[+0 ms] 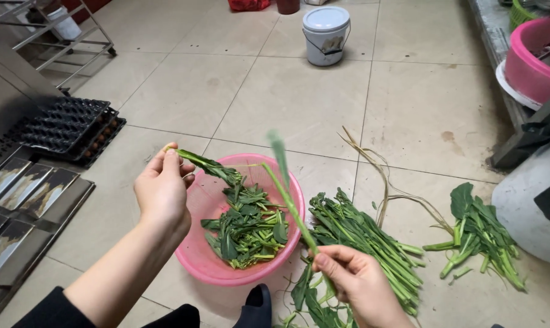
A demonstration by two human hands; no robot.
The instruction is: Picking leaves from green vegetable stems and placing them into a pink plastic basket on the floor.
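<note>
1. Stalk point(287, 194): a long green stem, held upright and tilted, its lower end in the right hand point(354, 282), its blurred tip above the far rim of the basin point(196, 243).
2. Basin: pink, round, on the tiled floor point(299, 103) right in front of the person; it holds a heap of cut greens point(247, 228) toward its right half, and its left inner wall is bare.
3. Edges: the basin's right rim lies just beside a pile of whole stems point(366, 243) laid on the floor. A second, smaller bunch point(481, 234) lies well apart to the right, near a pale round base at the frame edge.
4. Dry straw ties point(381, 182) lie on the tiles between the two piles.
5. Open room: the broad stretch of tile beyond the basin is open up to a white lidded bucket point(325, 33). Left side is bounded by black egg trays point(68, 127) and metal pans point(20, 188).
6. Right hand: fingers curled shut around the stalk's lower end, low over leafy stems at the near edge.
7. Left hand point(162, 188): raised over the basin's left rim, fingertips pinched closed on a leafy strip point(211, 167) that trails down toward the cut greens.
8. A dark shoe tip point(256, 304) sits at the basin's near rim.
</note>
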